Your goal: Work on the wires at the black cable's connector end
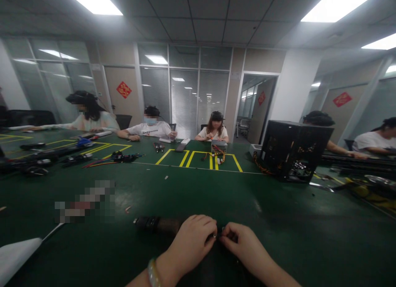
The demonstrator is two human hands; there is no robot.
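A long dark cylindrical object [159, 225], black at its left end and brownish farther along, lies in front of me on the green table. My left hand [195, 238] is wrapped over its right part, with a pale bangle [153, 272] at the wrist. Close beside it, my right hand [243, 241] has thumb and fingers pinched together at the object's right end. Whatever sits between those fingertips is too small and dark to make out. Both hands are close to the table, their fingertips nearly meeting.
Dark cabled parts [119, 157] lie at the left, near a blurred-out strip [86, 200]. A black computer case [293, 151] stands at the right. Yellow tape [201, 153] marks the green table [198, 188]. Several people sit around it; a power supply [219, 145] stands opposite.
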